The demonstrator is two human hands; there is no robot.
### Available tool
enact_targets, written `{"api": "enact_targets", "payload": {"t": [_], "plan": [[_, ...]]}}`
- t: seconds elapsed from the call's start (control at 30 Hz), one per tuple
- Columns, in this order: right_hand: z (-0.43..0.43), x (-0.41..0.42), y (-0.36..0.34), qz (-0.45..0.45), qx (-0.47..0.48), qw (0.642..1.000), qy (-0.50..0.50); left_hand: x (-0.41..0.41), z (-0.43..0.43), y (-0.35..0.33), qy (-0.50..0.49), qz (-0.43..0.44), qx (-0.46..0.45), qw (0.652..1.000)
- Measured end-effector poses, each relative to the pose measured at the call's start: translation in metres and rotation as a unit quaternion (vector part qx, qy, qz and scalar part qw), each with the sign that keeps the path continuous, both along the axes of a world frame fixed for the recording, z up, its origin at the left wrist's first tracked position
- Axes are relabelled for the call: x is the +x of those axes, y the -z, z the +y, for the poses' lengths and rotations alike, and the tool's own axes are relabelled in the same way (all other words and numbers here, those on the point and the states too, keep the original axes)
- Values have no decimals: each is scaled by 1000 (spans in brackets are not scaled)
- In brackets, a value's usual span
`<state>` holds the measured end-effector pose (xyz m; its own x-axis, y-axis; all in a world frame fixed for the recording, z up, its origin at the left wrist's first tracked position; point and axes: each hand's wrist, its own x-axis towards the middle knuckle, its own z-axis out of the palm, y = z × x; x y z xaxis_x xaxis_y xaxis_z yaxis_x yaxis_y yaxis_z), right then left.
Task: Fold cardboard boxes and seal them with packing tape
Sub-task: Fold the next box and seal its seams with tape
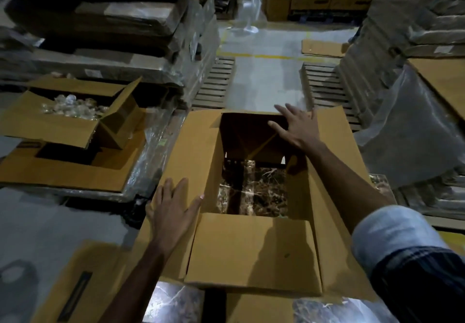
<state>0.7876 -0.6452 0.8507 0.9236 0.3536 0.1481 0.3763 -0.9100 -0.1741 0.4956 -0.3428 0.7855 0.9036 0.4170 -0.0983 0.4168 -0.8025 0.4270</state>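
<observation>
Left hand [173, 204] flat on upright, open-topped cardboard box [251, 249].

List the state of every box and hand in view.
centre box: open, flaps unfolded, no tape visible.
left flap: spread outward, under a hand.
side box: open, holds clear items.
left hand: open, flat on the left flap.
right hand: open, fingers spread at the centre box's far rim.

Both hands spread flat, left [173, 207] near, right [295, 127] stretched far forward.
</observation>
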Motion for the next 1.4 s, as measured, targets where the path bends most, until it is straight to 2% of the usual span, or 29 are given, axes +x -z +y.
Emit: {"api": "enact_targets", "payload": {"t": [0.1, 0.17, 0.27, 0.33, 0.37, 0.47, 0.57, 0.63, 0.73, 0.8, 0.9, 1.0, 1.1, 1.17, 1.2, 1.27, 1.4], "plan": [[10, -8, 36, 55, -44, 997, -35, -1, 2, -3, -19, -3, 12, 1000], [10, -16, 63, 79, -69, 994, -43, -8, 1, -6, 2, -43, 50, 998], [13, -22, 82, 108, -80, 990, -38, -32, -7, -10, 129, -100, 111, 980], [16, -21, 82, 118, -93, 988, -33, -53, -15, -11, 191, -78, 155, 966], [17, -20, 81, 120, -94, 988, -33, -62, -16, -11, 187, -63, 167, 966], [13, -17, 81, 120, -101, 987, -40, -79, -6, -20, 47, 1, 153, 987], [9, -18, 80, 127, -103, 986, -44, -82, 4, -39, -113, 76, 26, 990], [7, -18, 74, 114, -119, 986, -36, -81, 7, -48, -156, 76, -47, 984], [-3, -22, 53, 45, -131, 990, 21, -82, 9, -67, -151, 43, -40, 987], [-19, -32, 34, 9, -87, 992, 89, -80, 0, -86, -144, -4, -23, 989], [-59, -50, 13, 24, -12, 983, 183, -75, -19, -116, -108, -65, -37, 991], [-107, -67, 2, 98, 98, 960, 244, -77, -39, -130, -46, -146, -176, 972], [-142, -90, -9, 173, 214, 923, 268, -63, -59, -117, 21, -133, -294, 946], [-151, -110, -24, 191, 298, 888, 293, -48, -69, -96, 55, -108, -317, 941], [-149, -122, -35, 209, 361, 863, 284, -40, -73, -82, 80, -99, -299, 946], [-137, -147, -55, 254, 454, 820, 237, -27, -77, -54, 133, -69, -205, 967], [-89, -196, -72, 269, 511, 805, 135, -16, -88, -21, 200, -4, -37, 979]]}}
